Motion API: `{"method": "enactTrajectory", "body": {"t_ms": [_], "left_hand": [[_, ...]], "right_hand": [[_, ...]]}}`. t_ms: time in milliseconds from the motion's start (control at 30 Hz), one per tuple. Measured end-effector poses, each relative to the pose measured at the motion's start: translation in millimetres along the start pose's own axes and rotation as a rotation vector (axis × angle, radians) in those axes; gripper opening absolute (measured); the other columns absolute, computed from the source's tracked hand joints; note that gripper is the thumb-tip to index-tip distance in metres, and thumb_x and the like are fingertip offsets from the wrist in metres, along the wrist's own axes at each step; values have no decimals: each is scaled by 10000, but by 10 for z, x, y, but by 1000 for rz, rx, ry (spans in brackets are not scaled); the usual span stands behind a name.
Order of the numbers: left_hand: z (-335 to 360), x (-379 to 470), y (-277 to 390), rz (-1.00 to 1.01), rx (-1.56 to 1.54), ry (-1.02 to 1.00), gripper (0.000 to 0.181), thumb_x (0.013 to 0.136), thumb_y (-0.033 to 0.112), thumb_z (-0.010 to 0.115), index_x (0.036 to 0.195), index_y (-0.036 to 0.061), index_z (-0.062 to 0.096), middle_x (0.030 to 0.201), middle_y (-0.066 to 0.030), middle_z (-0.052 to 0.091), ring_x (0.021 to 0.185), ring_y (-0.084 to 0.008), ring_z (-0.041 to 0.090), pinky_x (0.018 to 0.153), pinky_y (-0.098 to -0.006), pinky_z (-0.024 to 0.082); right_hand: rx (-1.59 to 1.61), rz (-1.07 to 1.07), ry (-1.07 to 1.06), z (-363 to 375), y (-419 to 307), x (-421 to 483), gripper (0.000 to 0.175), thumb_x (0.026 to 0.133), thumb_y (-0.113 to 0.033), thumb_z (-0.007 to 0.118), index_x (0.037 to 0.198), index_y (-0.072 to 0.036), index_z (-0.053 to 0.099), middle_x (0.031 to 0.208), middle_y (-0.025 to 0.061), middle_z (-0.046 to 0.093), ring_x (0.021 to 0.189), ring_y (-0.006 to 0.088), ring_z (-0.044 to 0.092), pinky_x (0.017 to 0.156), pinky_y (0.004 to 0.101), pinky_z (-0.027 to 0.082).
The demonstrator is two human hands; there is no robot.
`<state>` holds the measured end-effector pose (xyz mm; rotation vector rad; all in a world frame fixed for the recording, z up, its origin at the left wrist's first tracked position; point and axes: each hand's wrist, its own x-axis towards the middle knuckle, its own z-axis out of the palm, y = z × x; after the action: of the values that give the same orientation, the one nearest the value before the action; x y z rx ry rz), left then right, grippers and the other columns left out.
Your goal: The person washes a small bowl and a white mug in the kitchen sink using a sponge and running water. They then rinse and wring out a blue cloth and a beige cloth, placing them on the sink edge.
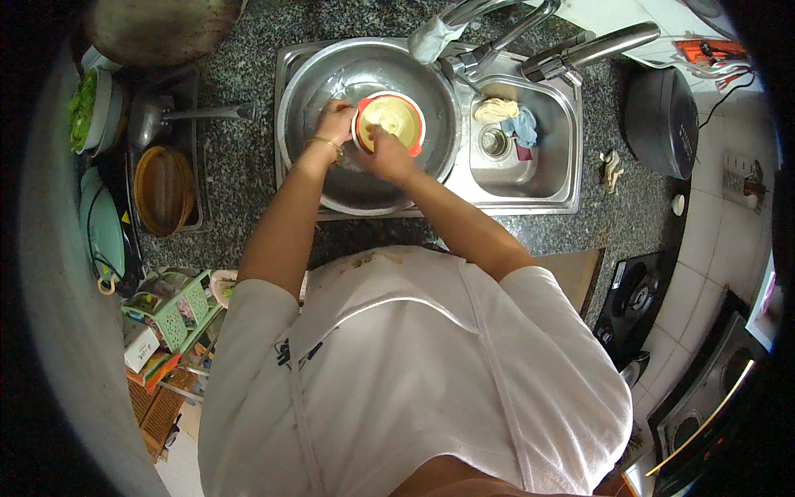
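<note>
A small bowl (404, 124) with a pale yellow inside, an orange-red rim and small side tabs is held inside a large stainless steel basin (310, 93). My left hand (336, 121), with a gold-coloured bangle at the wrist, grips the bowl's left side. At the near edge, my right hand (386, 154) holds the rim, its thumb or a finger reaching over the inside. The undersides of both hands' grip are hidden. The basin stands over the left part of a steel sink.
The right sink basin (549, 171) holds a yellow cloth (495, 110), a blue cloth (525, 121) and a drain strainer (494, 141). Taps (478, 57) reach over the sink's back. Left lie a ladle (205, 113) and a brown bowl (163, 192); a black appliance (661, 121) stands right.
</note>
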<state>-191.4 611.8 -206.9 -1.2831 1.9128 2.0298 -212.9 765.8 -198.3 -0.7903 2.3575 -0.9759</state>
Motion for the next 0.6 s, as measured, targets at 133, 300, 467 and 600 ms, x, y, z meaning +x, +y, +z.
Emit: {"method": "enactTrajectory", "body": {"t_ms": [133, 300, 467, 600], "left_hand": [[-48, 72, -88, 57, -21, -55, 239, 823, 225, 612, 1021, 95, 583, 1097, -67, 614, 964, -213, 581, 755, -360, 509], [30, -84, -178, 160, -177, -136, 591, 816, 247, 666, 1333, 54, 453, 1298, -111, 506, 1204, -236, 472, 995, -314, 379], [147, -232, -264, 396, -56, -206, 786, 807, 322, 743, 1428, 55, 344, 1417, -159, 373, 1294, -282, 382, 1056, -362, 338], [174, -289, -312, 381, 145, -104, 1008, 750, 358, 787, 1491, 70, 166, 1462, -236, 269, 1310, -341, 363, 1043, -411, 360]], "right_hand": [[-388, -27, -220, -34, 19, -73, 313, 825, -337, 620, 990, -76, 668, 944, 184, 681, 868, 348, 668, 772, 454, 528], [-196, 80, -66, -186, -48, -27, 327, 842, -341, 593, 965, -51, 680, 899, 192, 687, 841, 339, 673, 755, 447, 525], [913, 330, 15, -460, 89, 49, 266, 875, -245, 644, 960, 6, 657, 822, 78, 664, 696, 189, 628, 633, 316, 492], [1337, 482, -63, -519, 247, -38, 296, 936, -252, 605, 1109, -12, 605, 987, 53, 654, 859, 141, 616, 751, 286, 496]]}}
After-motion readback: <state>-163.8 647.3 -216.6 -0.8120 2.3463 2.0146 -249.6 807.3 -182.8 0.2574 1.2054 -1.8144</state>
